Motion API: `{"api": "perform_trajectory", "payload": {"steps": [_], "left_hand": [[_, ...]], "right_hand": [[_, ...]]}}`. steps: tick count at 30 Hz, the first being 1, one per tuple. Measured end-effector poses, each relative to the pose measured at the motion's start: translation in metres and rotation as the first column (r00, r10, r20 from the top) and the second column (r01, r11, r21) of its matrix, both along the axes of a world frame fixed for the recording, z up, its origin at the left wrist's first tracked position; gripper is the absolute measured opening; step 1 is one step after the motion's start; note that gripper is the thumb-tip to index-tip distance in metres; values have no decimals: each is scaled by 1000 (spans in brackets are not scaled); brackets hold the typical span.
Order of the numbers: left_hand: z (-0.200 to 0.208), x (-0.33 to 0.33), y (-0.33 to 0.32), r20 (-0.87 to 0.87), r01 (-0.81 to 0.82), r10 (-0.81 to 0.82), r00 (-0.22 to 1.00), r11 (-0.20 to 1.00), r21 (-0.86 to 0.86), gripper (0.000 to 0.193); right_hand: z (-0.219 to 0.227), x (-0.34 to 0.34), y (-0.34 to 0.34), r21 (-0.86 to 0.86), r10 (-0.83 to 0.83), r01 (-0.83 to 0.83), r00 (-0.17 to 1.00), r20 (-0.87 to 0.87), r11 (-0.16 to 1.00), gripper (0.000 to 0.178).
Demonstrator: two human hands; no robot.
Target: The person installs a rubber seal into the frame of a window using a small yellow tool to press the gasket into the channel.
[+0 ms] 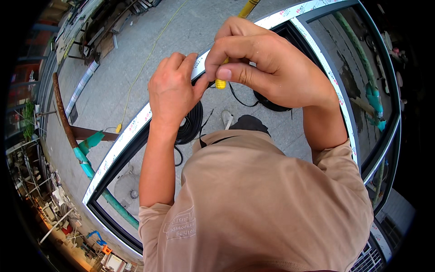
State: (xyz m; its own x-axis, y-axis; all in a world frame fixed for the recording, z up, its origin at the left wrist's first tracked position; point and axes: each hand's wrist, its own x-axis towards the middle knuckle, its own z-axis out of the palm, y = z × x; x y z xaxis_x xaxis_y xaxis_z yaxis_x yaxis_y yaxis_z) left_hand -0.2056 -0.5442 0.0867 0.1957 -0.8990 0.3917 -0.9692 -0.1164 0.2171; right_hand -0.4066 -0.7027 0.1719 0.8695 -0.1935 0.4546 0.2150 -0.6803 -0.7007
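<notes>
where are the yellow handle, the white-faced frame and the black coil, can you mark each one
Yellow handle (220, 85), head view: on its lower end.
White-faced frame (121, 144), head view: on the white face of its left bar.
Black coil (195, 124), head view: on its right-hand loops.

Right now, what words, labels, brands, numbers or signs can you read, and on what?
I won't copy wording out; print stands here:
White-faced frame: repeated red and dark print.
Tan shirt: light lettering, upside down.
Yellow rod: dark marks, too small to read.
</notes>
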Motion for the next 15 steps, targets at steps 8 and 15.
{"api": "perform_trajectory", "payload": {"steps": [8,15], "left_hand": [[-5,0,0,-28,17,-18,999,999,-46,49],[1,0,2,-61,24,-29,998,996,-86,50]], "right_hand": [[8,13,12,150,-44,54,997,-65,987,30],[9,16,34,-99,-161,162,987,22,982,44]]}}
